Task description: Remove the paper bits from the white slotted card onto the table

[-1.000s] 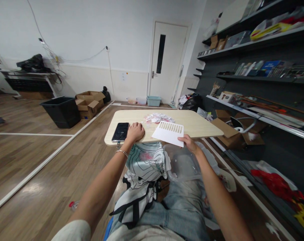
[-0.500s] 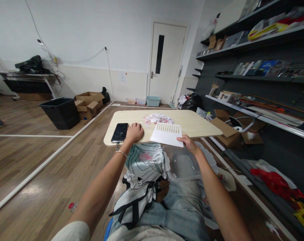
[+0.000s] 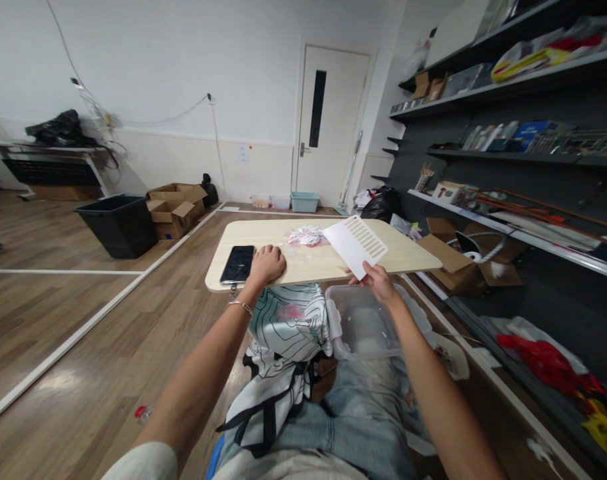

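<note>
My right hand (image 3: 376,283) is closed on the lower corner of a white slotted card (image 3: 352,250), which is tilted above the table. A row of long cut-outs runs along the card's right side. My left hand (image 3: 268,264) rests palm down near the front edge of the pale wooden table (image 3: 408,253), fingers loosely bent and lying on the top. Just left of it lies a black phone (image 3: 237,265). A pile of small white paper pieces (image 3: 306,236), with some pink among them, lies beyond both hands; the card hides its right part.
Below the table edge, a patterned cloth-lined container (image 3: 288,330) and a clear plastic bin (image 3: 366,327) sit at my lap. A black trash bin (image 3: 116,227) and cardboard boxes (image 3: 176,208) stand on the left. Loaded shelves (image 3: 523,157) line the right wall.
The card has been lifted and turned clockwise, so its slots now face right rather than away from me. My right hand has shifted slightly along with it. My left hand stays in place.
</note>
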Motion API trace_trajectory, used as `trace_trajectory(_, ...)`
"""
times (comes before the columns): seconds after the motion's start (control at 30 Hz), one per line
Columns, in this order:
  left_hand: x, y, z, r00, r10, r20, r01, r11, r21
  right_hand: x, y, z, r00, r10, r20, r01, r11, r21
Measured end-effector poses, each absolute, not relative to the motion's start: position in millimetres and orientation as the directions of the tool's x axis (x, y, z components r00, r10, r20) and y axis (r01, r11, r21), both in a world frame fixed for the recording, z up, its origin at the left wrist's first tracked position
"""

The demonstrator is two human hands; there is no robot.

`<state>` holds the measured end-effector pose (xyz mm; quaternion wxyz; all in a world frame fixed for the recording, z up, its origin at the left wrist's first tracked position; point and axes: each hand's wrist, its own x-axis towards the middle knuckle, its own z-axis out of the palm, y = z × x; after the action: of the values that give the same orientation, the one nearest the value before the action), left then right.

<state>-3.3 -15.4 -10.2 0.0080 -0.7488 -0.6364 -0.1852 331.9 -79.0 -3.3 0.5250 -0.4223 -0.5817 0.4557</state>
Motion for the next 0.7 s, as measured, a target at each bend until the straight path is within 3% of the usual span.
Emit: trace_trajectory(0.7,-4,-16,-10,0.137,0.944,0.299,0.959,-0.202,0.200,329,-67,-14,-0.039,0.954,0.297,0.143,0.300,-0.943)
